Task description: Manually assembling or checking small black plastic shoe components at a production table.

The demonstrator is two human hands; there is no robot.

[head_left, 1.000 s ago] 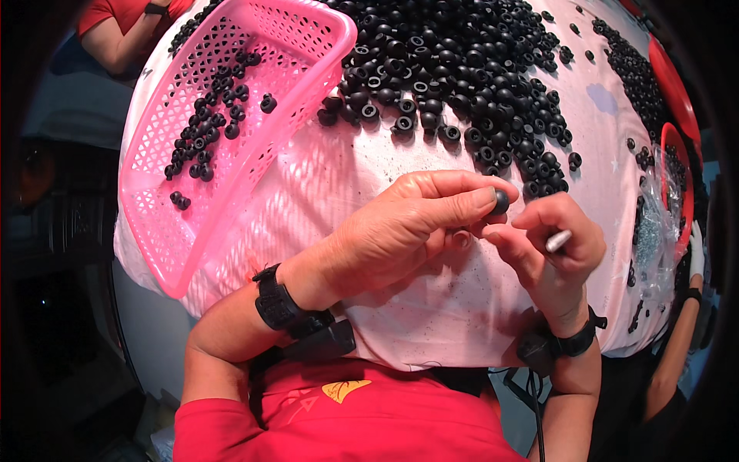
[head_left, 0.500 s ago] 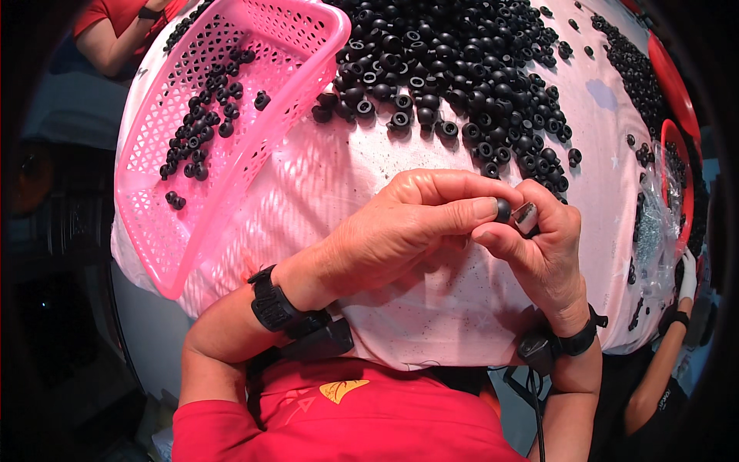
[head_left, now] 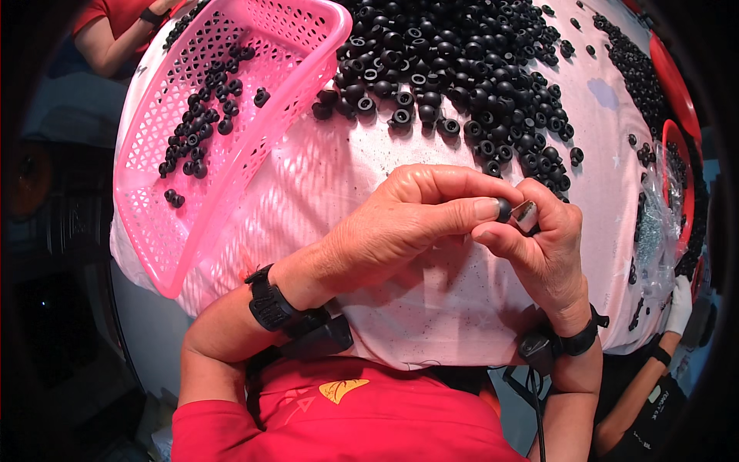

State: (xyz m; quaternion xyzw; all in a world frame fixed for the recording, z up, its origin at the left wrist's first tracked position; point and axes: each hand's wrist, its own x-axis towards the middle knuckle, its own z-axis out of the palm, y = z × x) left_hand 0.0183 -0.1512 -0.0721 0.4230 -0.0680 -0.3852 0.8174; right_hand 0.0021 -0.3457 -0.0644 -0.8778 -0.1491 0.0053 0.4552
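Pinching a black ball (head_left: 504, 210) above the pink cloth (head_left: 431, 323), the left hand (head_left: 419, 206) faced the right hand (head_left: 548, 245), whose fingers gripped a small tool (head_left: 526, 217) beside it; trimming, I judged, was underway; the next move probably called for steadiness.

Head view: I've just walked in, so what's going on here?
A person's left hand pinches a small black piece. The right hand holds a small pale object close beside it; whether they touch is unclear. A heap of similar pieces lies beyond the hands, and a pink basket at the left holds more.
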